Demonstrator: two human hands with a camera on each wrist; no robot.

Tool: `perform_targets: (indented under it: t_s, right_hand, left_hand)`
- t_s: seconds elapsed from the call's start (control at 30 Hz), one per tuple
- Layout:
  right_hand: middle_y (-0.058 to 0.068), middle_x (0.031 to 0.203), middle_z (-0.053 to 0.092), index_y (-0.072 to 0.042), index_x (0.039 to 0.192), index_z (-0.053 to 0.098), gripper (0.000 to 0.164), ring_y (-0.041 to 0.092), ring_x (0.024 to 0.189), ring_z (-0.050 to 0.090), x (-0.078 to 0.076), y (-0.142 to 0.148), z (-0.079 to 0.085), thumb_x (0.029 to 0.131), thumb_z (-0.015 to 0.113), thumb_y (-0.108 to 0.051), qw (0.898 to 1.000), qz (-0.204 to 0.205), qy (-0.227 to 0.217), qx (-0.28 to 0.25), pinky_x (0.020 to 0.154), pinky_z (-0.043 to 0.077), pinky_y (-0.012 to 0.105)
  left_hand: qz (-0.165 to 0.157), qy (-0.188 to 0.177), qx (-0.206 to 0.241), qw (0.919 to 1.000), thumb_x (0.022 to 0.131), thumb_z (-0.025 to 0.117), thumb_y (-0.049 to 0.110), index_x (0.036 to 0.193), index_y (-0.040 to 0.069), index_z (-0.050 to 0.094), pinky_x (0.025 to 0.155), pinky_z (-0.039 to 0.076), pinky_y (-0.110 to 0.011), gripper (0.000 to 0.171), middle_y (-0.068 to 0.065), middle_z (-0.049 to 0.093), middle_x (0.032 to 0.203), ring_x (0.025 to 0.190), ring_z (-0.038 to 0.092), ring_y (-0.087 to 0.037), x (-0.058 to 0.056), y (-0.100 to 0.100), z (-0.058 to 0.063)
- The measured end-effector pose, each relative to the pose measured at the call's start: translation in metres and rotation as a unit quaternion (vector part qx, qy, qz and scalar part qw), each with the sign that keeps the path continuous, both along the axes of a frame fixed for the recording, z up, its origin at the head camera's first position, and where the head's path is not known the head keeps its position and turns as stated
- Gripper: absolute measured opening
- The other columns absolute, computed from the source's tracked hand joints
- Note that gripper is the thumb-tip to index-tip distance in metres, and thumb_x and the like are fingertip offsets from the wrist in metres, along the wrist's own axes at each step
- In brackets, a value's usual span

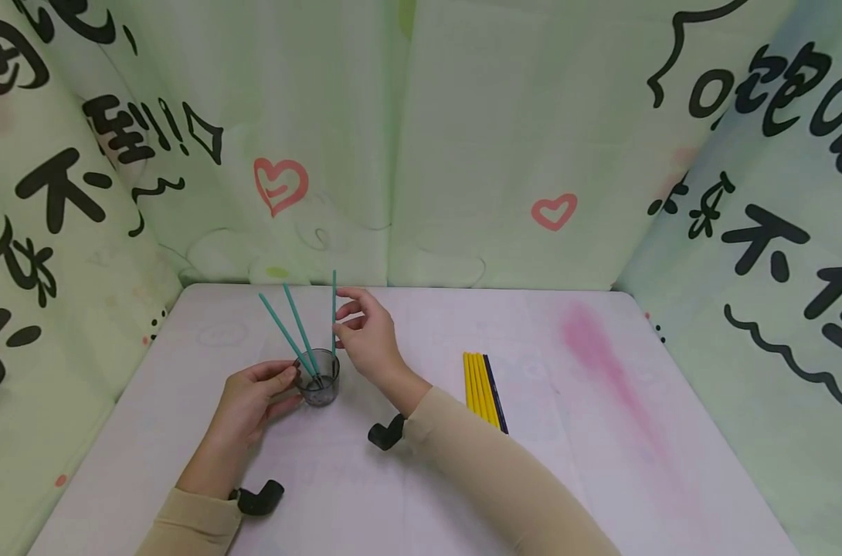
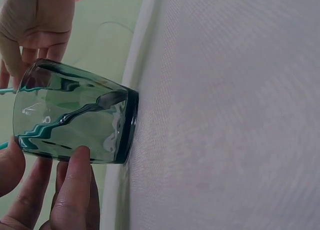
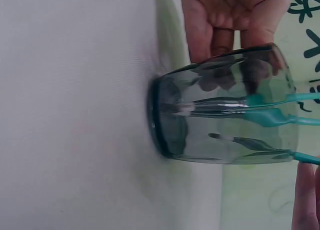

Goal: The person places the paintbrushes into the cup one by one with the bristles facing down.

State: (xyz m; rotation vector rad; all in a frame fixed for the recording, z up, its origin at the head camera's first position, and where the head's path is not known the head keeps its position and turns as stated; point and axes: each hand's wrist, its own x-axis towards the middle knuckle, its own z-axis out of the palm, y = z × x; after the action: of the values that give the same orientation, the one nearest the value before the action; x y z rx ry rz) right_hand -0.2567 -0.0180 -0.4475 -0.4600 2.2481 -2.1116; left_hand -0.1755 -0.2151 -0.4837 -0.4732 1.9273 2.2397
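Observation:
On the table stands a smoky, see-through glass cup [image 1: 320, 398]. My left hand [image 1: 254, 398] holds it from the left, thumb near the rim and fingers along its side. Two teal-handled paintbrushes [image 1: 299, 320] lean leftward in the cup, bristles down near its base in the right wrist view. With fingertips and thumb, my right hand [image 1: 370, 333] pinches a third teal paintbrush [image 1: 334, 301], held upright at the cup's right side. In the right wrist view this brush's lower end [image 3: 242, 141] is inside the glass, its tip above the base.
Several yellow pencil-like sticks [image 1: 478, 382] and a dark blue one [image 1: 493, 390] lie side by side right of the cup, partly behind the right sleeve [image 1: 477, 455]. A green curtain [image 1: 463, 154] with lettering encloses the white table [image 1: 567, 463].

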Motion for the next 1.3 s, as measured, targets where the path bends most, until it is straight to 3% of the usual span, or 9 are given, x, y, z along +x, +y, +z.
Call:
perform_targets:
  t_s: [0.1,0.3,0.53,0.83,1.2,1.3]
  right_hand:
    - [0.014,0.106,0.064,-0.015,0.143,0.065,0.056,0.025,0.083,0.070,0.000,-0.003,-0.005,0.095,0.069,0.013,1.000,0.006,-0.003,0.017,0.076,0.071,0.048]
    - [0.005,0.103,0.068,-0.021,0.141,0.067,0.055,0.015,0.082,0.069,0.002,-0.008,-0.012,0.095,0.072,0.009,0.997,-0.001,0.000,0.072,0.067,0.063,0.025]
    - [0.006,0.106,0.078,-0.020,0.138,0.072,0.049,0.013,0.084,0.072,0.005,-0.004,-0.020,0.097,0.070,0.006,0.993,0.017,0.003,0.114,0.067,0.058,0.020]
    - [0.012,0.113,0.080,-0.015,0.141,0.072,0.048,0.028,0.094,0.079,0.009,0.011,-0.022,0.097,0.068,0.006,0.993,0.025,-0.021,0.114,0.072,0.064,0.025]
    - [0.020,0.121,0.078,-0.014,0.142,0.070,0.052,0.042,0.103,0.077,0.012,0.030,-0.022,0.096,0.065,0.010,0.994,0.018,-0.058,0.092,0.072,0.070,0.038]
    - [0.019,0.122,0.077,-0.017,0.142,0.070,0.053,0.044,0.105,0.076,0.013,0.038,-0.023,0.096,0.064,0.009,0.994,0.021,-0.064,0.090,0.072,0.070,0.036]
  left_hand:
    - [-0.001,0.001,0.002,1.0000,0.104,0.072,0.010,0.137,-0.007,0.067,0.089,0.069,-0.034,0.037,0.007,0.075,0.100,0.094,0.074,-0.006,0.000,-0.001,0.000]
    - [0.000,0.000,0.003,1.0000,0.104,0.072,0.010,0.134,-0.004,0.069,0.088,0.069,-0.033,0.033,0.008,0.076,0.100,0.094,0.075,-0.008,-0.001,-0.001,0.000]
    - [0.000,-0.002,0.002,1.0000,0.104,0.072,0.011,0.136,-0.006,0.068,0.088,0.069,-0.033,0.036,0.008,0.076,0.101,0.096,0.075,-0.009,-0.001,0.000,-0.001]
    - [0.000,-0.003,0.005,1.0000,0.104,0.073,0.011,0.135,-0.004,0.069,0.089,0.069,-0.034,0.035,0.007,0.076,0.101,0.096,0.076,-0.008,0.000,-0.001,0.001]
    - [0.002,0.001,0.004,1.0000,0.104,0.071,0.008,0.131,-0.002,0.071,0.089,0.069,-0.034,0.028,0.009,0.073,0.098,0.092,0.073,-0.005,0.000,0.000,0.002]
    - [-0.001,0.004,0.005,1.0000,0.104,0.071,0.008,0.129,0.000,0.073,0.089,0.069,-0.033,0.026,0.010,0.073,0.098,0.093,0.073,-0.005,0.000,0.000,0.001]
